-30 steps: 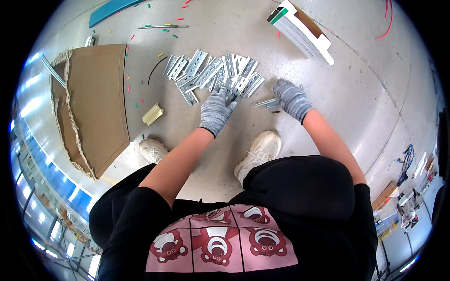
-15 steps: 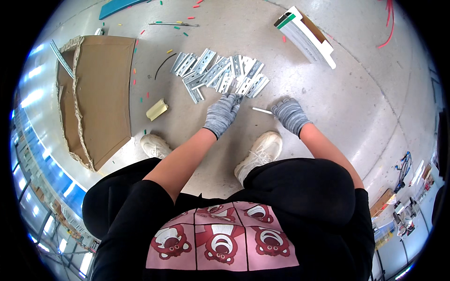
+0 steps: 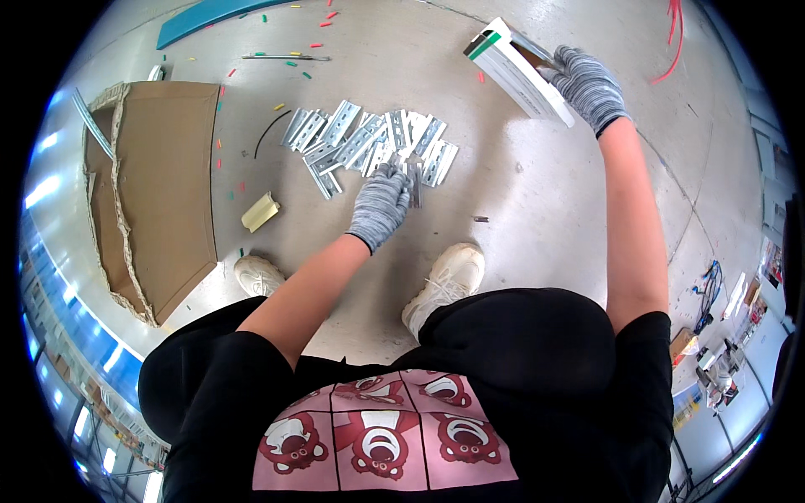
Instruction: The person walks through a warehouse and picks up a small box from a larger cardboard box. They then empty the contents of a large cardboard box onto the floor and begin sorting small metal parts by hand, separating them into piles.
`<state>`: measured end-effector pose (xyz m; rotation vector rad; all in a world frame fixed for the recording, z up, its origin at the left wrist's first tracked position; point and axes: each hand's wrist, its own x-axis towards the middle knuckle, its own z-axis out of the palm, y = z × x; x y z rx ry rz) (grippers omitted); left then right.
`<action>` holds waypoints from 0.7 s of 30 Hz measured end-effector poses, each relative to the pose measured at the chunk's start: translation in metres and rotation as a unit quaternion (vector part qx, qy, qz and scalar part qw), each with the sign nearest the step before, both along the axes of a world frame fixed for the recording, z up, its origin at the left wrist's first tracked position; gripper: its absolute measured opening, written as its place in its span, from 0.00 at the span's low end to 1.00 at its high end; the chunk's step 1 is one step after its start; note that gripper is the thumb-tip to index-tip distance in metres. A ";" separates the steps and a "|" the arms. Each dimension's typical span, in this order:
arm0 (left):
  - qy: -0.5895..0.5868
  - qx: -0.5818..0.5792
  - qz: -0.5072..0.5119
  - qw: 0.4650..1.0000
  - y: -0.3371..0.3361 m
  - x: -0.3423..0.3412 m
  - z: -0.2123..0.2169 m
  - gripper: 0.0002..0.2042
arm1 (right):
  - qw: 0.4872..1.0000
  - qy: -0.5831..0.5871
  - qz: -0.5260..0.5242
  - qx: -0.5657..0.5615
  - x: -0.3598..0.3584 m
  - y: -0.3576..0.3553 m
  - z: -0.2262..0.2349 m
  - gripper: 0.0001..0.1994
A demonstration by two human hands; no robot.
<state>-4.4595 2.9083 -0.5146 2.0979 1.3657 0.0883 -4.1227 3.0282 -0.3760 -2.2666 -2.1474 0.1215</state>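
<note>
Short slotted DIN rail pieces (image 3: pixel 340 126) lie in a loose, overlapping pile on the floor in front of me. My left hand (image 3: pixel 381 205), in a grey knit glove, is at the pile's near edge. Its fingers are closed on a DIN rail piece (image 3: pixel 416 186), which sticks out on their right side. Farther off to the right, my gloved right hand (image 3: pixel 589 88) is over the opening of a white cardboard box (image 3: pixel 524 84) with a green stripe. A grey DIN rail piece (image 3: pixel 533 47) reaches from its closed fingers across the opening; the fingertips are partly hidden.
A torn brown cardboard box (image 3: pixel 163 184) lies at left, with a metal strip (image 3: pixel 92 124) leaning on it. Near the pile are a yellowish curved piece (image 3: pixel 261 213) and a black wire (image 3: pixel 270 134). A small dark piece (image 3: pixel 480 219) lies before my shoe (image 3: pixel 449 281).
My right hand has moved up and away to the white box, taking the rail piece along. My left hand stays by the pile, its rail piece now turned more upright in view.
</note>
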 end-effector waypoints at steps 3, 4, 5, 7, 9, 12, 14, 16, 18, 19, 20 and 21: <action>-0.040 -0.003 -0.051 0.998 -0.006 -0.002 -0.010 0.10 | 0.990 0.010 0.044 0.134 -0.028 -0.014 0.001 0.13; -0.044 -0.028 -0.061 0.997 -0.009 0.001 -0.002 0.11 | 0.990 0.024 0.084 0.111 -0.042 -0.029 -0.008 0.12; -0.029 -0.036 -0.073 0.996 -0.013 0.002 0.003 0.12 | 0.988 0.035 0.122 0.090 -0.059 -0.046 -0.017 0.11; -0.047 -0.027 -0.082 0.995 -0.027 -0.004 -0.016 0.13 | 0.950 0.041 0.286 0.117 -0.088 -0.083 -0.069 0.12; -0.048 -0.007 -0.102 0.994 -0.035 -0.003 -0.012 0.15 | 0.950 0.062 0.289 -0.099 -0.117 -0.102 -0.102 0.13; -0.053 -0.045 -0.120 0.990 -0.029 -0.006 -0.012 0.15 | 0.930 0.034 0.358 -0.077 -0.120 -0.107 -0.129 0.15; -0.037 -0.066 -0.098 0.992 -0.028 -0.006 -0.011 0.15 | 0.930 0.035 0.334 -0.149 -0.117 -0.106 -0.128 0.15; -0.026 -0.058 -0.076 0.995 -0.027 -0.009 -0.010 0.15 | 0.939 0.063 0.303 -0.151 -0.113 -0.105 -0.119 0.14; -0.027 -0.044 -0.066 0.996 -0.021 -0.005 -0.010 0.15 | 0.949 0.041 0.260 -0.174 -0.096 -0.108 -0.132 0.15; -0.020 -0.042 -0.051 0.998 -0.018 0.000 -0.009 0.16 | 0.952 0.033 0.237 -0.190 -0.089 -0.114 -0.141 0.15; -0.009 -0.045 -0.034 0.998 -0.021 -0.001 -0.010 0.16 | 0.952 0.061 0.213 -0.209 -0.092 -0.118 -0.139 0.15; -0.017 -0.089 -0.007 0.996 -0.018 -0.001 -0.014 0.18 | 0.953 0.084 0.189 -0.223 -0.091 -0.115 -0.129 0.15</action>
